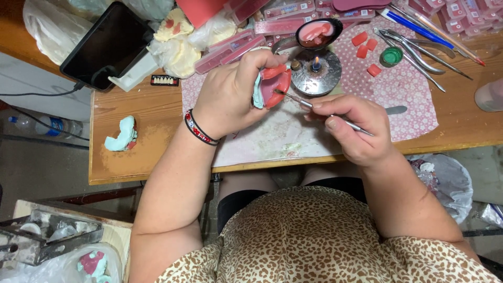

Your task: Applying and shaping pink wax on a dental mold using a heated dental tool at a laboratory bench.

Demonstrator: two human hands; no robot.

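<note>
Tablet far left on the bench, a spare cast below it. Left hand, fingers curled tight around a red-and-green wax model held above the mat. Right hand pinches a metal tool, tip touching the wax. Lit burner just behind.

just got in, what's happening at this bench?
A person sits at a wooden table. The left hand grips a pale green dental cast with a red wax rim, held up over the patterned mat. The right hand holds a thin metal instrument, its tip touching the wax. A small lit burner stands just behind, with a spoon of pink wax beyond it. Another green cast lies on the table's left side.
</note>
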